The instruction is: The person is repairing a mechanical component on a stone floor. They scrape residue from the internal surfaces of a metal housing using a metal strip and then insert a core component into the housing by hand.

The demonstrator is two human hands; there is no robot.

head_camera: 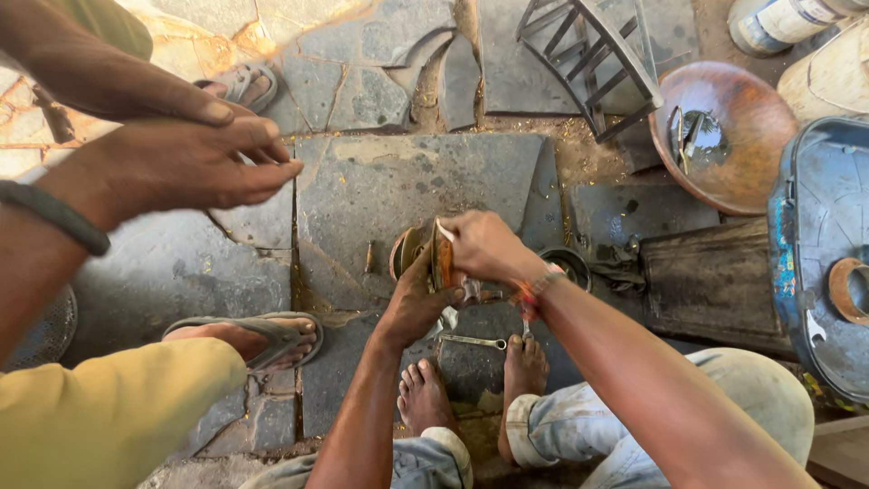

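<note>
Rusty round metal part [418, 252] clamped between left hand [415, 303] and right hand [484, 246], liable to slip onto bare toes [421, 380] below.

Floor: cracked grey stone slabs [362, 190] beneath your fingers | metal rack [593, 63] beyond them | rusty bowl [751, 163], blue drum [819, 244] rightward | hard sunlight.

Both of the person's bare forearms are reaching down and forward from the bottom edge, converging at the centre. The left hand [416, 303] is curling its fingers upward, gripping from below. The right hand [484, 246] is arching over from the right, fingers bent and pinching downward just above the left, with a red thread band circling its wrist. The two hands are touching.
</note>
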